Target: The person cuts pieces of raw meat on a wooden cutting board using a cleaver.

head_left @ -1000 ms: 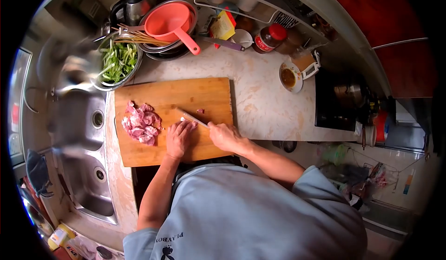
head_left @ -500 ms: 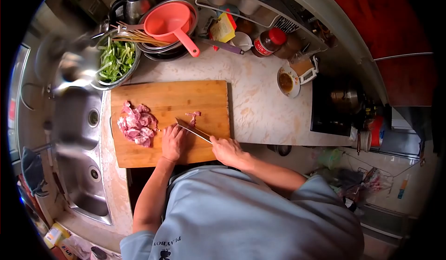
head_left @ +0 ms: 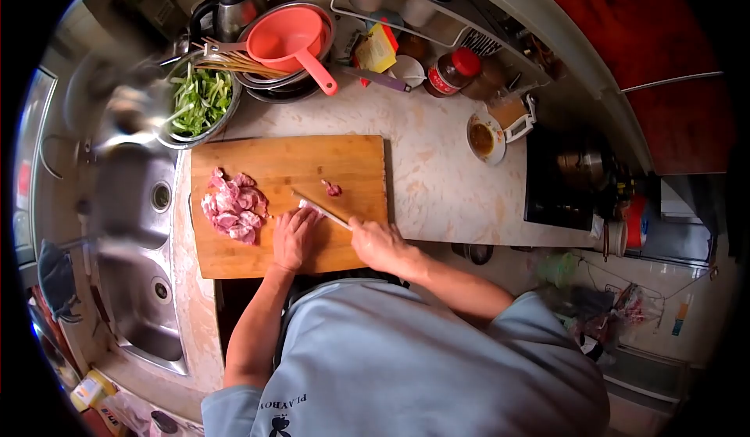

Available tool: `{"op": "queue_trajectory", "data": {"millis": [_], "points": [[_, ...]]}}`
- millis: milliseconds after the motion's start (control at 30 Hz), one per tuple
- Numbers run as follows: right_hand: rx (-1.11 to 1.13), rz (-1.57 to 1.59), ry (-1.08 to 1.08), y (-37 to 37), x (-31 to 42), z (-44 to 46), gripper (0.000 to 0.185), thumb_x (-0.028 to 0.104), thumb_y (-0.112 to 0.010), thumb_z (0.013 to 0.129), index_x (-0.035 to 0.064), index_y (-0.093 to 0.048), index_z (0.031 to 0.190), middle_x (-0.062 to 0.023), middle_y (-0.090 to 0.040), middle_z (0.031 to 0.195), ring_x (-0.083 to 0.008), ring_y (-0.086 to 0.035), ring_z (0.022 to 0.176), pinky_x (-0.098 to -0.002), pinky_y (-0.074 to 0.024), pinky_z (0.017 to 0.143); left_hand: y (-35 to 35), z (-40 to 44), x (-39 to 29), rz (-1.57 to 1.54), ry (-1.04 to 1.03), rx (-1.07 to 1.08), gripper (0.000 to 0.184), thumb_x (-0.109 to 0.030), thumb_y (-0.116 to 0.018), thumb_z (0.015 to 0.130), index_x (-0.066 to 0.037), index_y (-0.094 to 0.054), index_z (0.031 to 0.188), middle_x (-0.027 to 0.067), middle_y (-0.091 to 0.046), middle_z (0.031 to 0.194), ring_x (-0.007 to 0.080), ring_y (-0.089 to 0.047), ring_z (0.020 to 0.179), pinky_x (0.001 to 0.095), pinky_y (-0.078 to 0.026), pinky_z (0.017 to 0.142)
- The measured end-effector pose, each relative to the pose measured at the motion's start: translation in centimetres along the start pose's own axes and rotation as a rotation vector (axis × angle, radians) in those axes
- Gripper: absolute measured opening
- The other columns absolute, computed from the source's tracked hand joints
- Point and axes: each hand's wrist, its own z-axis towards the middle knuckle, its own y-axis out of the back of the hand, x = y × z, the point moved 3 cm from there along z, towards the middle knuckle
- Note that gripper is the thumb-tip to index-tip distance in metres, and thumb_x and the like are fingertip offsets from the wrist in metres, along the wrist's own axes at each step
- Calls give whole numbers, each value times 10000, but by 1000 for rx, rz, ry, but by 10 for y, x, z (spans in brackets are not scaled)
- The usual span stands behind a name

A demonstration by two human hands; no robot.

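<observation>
My right hand (head_left: 376,244) is closed round the handle of a knife (head_left: 334,217), whose blade slants up and left across the wooden cutting board (head_left: 289,160). Just left of the blade, the fingers of my left hand (head_left: 292,239) are bent down on a piece of raw meat (head_left: 307,204), mostly hidden by fingers and knife. A small meat scrap (head_left: 332,189) lies beyond the blade. On the board's left side is a heap of cut pink meat (head_left: 234,207).
A double sink (head_left: 133,179) lies left of the board. Behind it stand a bowl of cut greens (head_left: 201,101) and a pink strainer (head_left: 281,39). A small bowl of brown sauce (head_left: 484,138) and a red-lidded jar (head_left: 453,71) are on the counter, with a black stove (head_left: 555,195) at right.
The knife has shifted slightly left and up at my fingertips. The scrap beyond the blade looks shorter and more bunched. My left hand stays nearly in place.
</observation>
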Motion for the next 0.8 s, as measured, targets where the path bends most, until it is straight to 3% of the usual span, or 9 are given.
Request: {"op": "queue_trajectory", "data": {"millis": [67,200,333,433,533,600,800], "points": [[-23,-50,54,-13,5,-10,276,83,-503,896,-71,-558,1118,-245,-682,798,-443,-681,767,-554,-525,695,0,-3,5,6,10,39,239,-31,-696,759,-69,-699,995,89,-669,1073,312,-612,993,416,-461,789],[63,-41,-51,-21,-3,-18,225,116,-518,913,-35,-515,1079,-248,-675,789,-439,-674,739,-550,-525,652,-5,-7,10,-5,21,34,216,-13,-680,725,-60,-676,936,99,-645,998,323,-587,945,420,-448,782],[30,-22,-19,-35,2,9,283,119,-492,920,-42,-519,1151,-258,-677,806,-451,-672,759,-563,-526,661,-8,-12,13,23,44,96,252,-93,-640,768,-62,-680,1014,103,-647,1060,321,-581,1023,428,-448,836],[-11,-11,2,-30,2,23,283,121,-472,922,-41,-542,1142,-261,-677,811,-459,-668,771,-570,-520,668,-7,-4,7,26,40,96,200,-20,-683,745,-56,-683,942,100,-650,1025,316,-595,966,424,-457,793],[-83,43,45,-21,-9,24,237,110,-471,917,-35,-548,1087,-263,-673,797,-478,-658,756,-569,-520,670,-5,1,4,7,36,-36,215,-41,-693,765,-64,-698,979,89,-662,1072,305,-607,1001,423,-465,803],[-128,28,-119,-17,-14,19,295,100,-487,907,-61,-570,1140,-266,-679,839,-455,-672,791,-551,-534,694,-4,-6,7,18,30,17,305,-120,-674,755,-109,-703,1058,56,-661,1102,272,-603,1045,408,-452,814],[-19,-51,21,-10,7,-15,185,94,-507,903,-39,-548,1024,-239,-682,773,-433,-685,743,-546,-535,666,-4,-9,9,2,49,15,224,-41,-703,755,-65,-696,977,93,-661,1087,312,-603,985,433,-463,785]]}}
